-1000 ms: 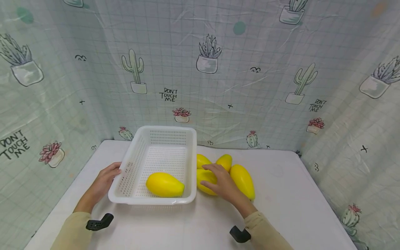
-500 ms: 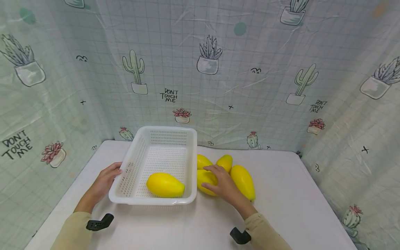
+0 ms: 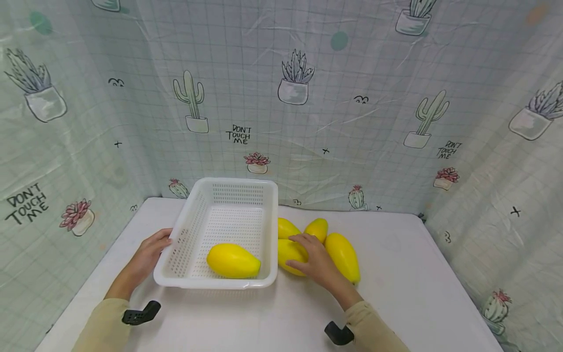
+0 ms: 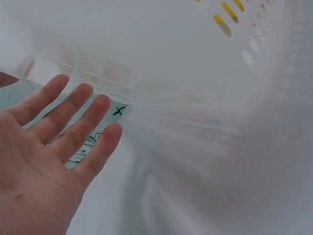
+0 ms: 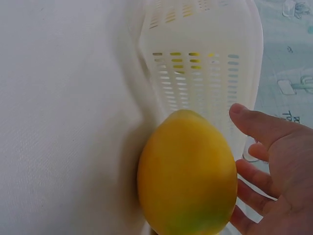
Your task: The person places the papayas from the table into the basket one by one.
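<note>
A white perforated plastic basket (image 3: pixel 215 283) stands on the table, with one yellow mango (image 3: pixel 233 260) lying near its front wall. My left hand (image 3: pixel 140 259) is at the basket's left side; in the left wrist view its fingers (image 4: pixel 73 115) are extended, tips at the basket's outer wall. To the right of the basket, my right hand (image 3: pixel 317 259) hovers over a mango (image 3: pixel 290 252), thumb and fingers spread, without gripping it. Another mango (image 3: pixel 342 254) lies right of that hand and looms large in the right wrist view.
Two more mangoes, one by the basket wall (image 3: pixel 287 228) and one farther right (image 3: pixel 317 228), lie behind the right hand. A cactus-print curtain (image 3: pixel 299 127) encloses the white table (image 3: pixel 409 274) at the back and sides. Both wrists carry dark camera mounts (image 3: pixel 141 313).
The head view has shifted very slightly. Both hands, the basket and the mangoes keep their places.
</note>
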`<control>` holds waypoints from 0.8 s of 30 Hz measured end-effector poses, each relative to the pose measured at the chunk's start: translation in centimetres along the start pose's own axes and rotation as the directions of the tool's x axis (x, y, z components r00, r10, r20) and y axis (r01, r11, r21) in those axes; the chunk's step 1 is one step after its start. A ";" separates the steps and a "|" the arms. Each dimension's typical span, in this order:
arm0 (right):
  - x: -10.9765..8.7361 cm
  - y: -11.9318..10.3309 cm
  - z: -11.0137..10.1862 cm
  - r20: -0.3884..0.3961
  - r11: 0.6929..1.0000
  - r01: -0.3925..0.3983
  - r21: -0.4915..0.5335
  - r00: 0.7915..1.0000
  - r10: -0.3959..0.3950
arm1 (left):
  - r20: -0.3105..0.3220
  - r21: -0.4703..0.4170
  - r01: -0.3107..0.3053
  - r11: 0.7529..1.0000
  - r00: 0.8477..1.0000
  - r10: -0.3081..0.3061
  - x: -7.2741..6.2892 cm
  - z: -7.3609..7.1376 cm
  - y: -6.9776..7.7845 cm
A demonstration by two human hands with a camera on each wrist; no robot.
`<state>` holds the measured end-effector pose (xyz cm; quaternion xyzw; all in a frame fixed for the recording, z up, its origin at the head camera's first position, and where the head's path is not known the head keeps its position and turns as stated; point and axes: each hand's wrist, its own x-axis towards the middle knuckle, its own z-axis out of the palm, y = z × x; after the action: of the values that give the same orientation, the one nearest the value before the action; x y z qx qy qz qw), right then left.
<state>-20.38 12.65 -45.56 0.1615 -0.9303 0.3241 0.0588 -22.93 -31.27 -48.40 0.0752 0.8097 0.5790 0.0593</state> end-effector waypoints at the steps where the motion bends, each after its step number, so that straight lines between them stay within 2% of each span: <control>1: 0.0 0.0 0.0 0.000 1.000 0.000 -0.002 1.000 0.000 | 0.003 -0.001 -0.001 1.000 1.000 0.001 0.0 0.0 0.0; 24: 0.0 1.0 0.1 0.090 0.992 -0.116 -0.038 0.989 0.119 | 0.009 -0.006 -0.009 1.000 1.000 0.009 0.2 -0.1 -0.3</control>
<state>-20.71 13.35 -46.29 0.1201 -0.9451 0.3039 -0.0008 -23.16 -31.39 -48.61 0.0812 0.8073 0.5814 0.0604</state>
